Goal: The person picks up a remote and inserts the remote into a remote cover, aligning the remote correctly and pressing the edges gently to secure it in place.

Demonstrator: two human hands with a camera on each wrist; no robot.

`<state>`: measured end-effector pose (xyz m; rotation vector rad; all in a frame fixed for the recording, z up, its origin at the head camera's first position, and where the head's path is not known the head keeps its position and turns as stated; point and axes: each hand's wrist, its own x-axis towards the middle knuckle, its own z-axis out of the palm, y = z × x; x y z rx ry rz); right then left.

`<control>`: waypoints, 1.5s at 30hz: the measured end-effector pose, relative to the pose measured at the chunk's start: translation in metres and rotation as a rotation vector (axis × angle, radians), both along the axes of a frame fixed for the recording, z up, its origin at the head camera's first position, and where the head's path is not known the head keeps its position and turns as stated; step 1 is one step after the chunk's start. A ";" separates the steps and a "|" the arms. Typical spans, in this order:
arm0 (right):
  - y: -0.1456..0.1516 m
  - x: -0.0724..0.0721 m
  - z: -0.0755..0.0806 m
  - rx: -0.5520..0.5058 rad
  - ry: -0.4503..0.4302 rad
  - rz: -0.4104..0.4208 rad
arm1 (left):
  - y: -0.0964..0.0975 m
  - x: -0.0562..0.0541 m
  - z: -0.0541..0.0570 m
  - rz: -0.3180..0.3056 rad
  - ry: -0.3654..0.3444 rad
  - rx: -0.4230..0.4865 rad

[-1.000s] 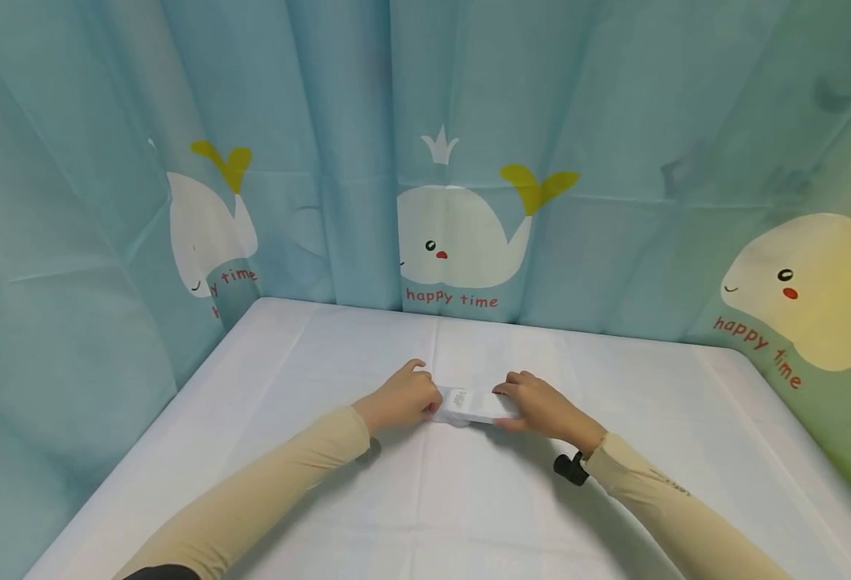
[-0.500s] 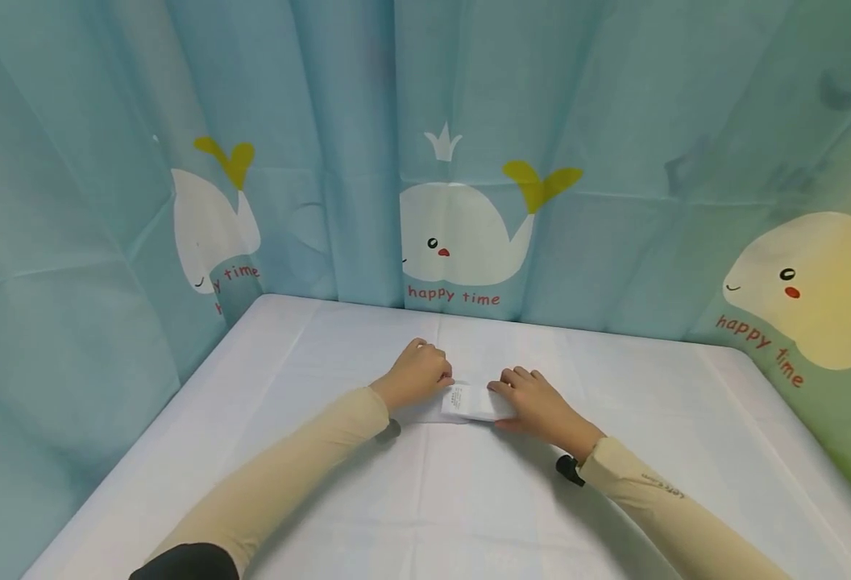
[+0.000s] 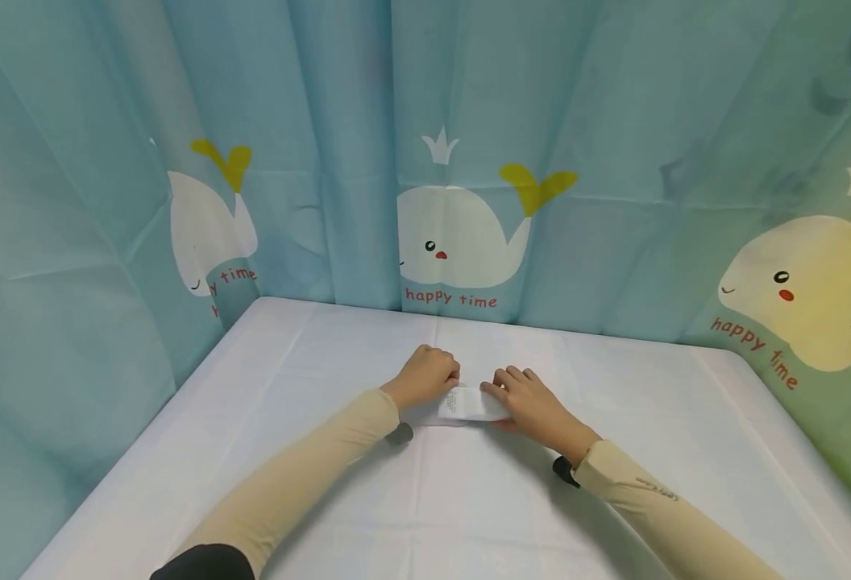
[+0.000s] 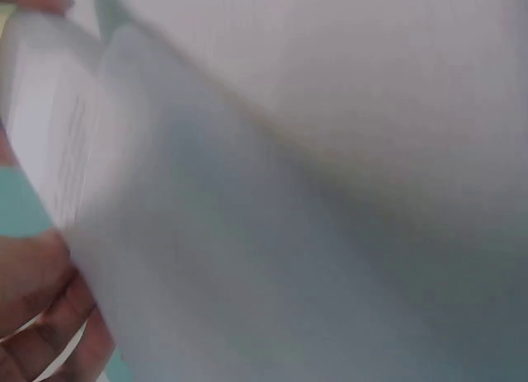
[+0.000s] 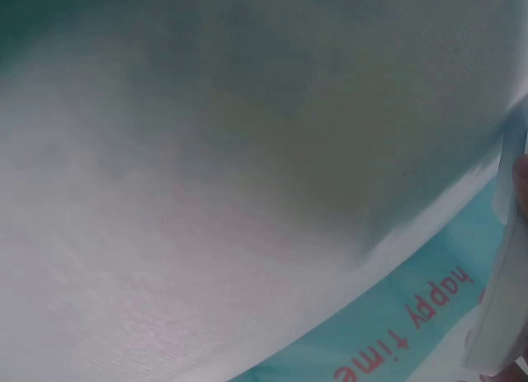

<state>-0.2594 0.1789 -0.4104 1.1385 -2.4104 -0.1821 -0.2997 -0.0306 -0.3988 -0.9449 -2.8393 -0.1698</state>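
A small white box [image 3: 471, 405] with fine printed text on its left end lies between both hands in the head view. A translucent, frosted plastic bag [image 3: 425, 416] extends left from it. My right hand [image 3: 533, 407] grips the box's right end, thumb in front and fingers over the top. My left hand [image 3: 427, 375], fingers curled, pinches the bag beside the box's printed end; its fingertips are partly hidden. The bag [image 4: 214, 233] fills much of the left wrist view, blurred, with the printed box face at its left. In the right wrist view, the box [image 5: 499, 308] shows at the right edge.
A white-covered table [image 3: 353, 515] lies under both hands. Behind and beside it hang blue-green curtains [image 3: 353, 161] printed with white whales and "happy time". A dark wrist-worn piece [image 3: 565, 470] shows beneath the right wrist.
My left hand has left the bag's left part, lifted and shifted right to the box's printed end. The bag shows more plainly left of the box. My right hand keeps its grip, slightly farther left.
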 end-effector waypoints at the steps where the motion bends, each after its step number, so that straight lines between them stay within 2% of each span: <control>1: -0.001 -0.001 0.000 0.003 0.006 0.005 | 0.000 0.001 -0.001 -0.004 0.000 0.015; 5: -0.003 -0.002 0.000 0.014 0.013 -0.002 | -0.001 0.003 -0.003 0.000 -0.004 0.055; 9: -0.004 -0.002 -0.001 -0.012 -0.071 -0.049 | -0.003 0.008 -0.006 0.046 0.009 0.038; 13: -0.002 0.000 -0.001 -0.067 -0.220 -0.104 | -0.005 0.019 -0.009 0.092 0.072 -0.062; 16: 0.000 0.000 0.000 -0.093 -0.280 -0.120 | -0.007 0.028 -0.008 0.100 0.065 -0.141; 20: 0.002 -0.002 0.002 -0.105 -0.288 -0.111 | -0.008 0.035 -0.006 0.068 0.055 -0.195; 28: 0.004 -0.002 0.006 -0.116 -0.314 -0.091 | -0.007 0.033 -0.004 -0.058 0.210 -0.198; 32: 0.003 -0.003 0.006 -0.114 -0.319 -0.097 | -0.006 0.032 -0.005 -0.102 0.245 -0.211; 37: 0.000 -0.005 0.005 -0.101 -0.305 -0.091 | -0.007 0.031 -0.004 -0.126 0.205 -0.165; 40: -0.002 -0.006 0.003 -0.095 -0.277 -0.097 | -0.010 0.029 -0.003 -0.129 0.135 -0.144; 43: -0.004 -0.005 0.001 -0.093 -0.236 -0.108 | -0.013 0.022 0.001 -0.092 0.053 -0.102; 45: -0.004 -0.005 0.000 -0.092 -0.207 -0.107 | -0.014 0.016 0.005 -0.052 0.023 -0.070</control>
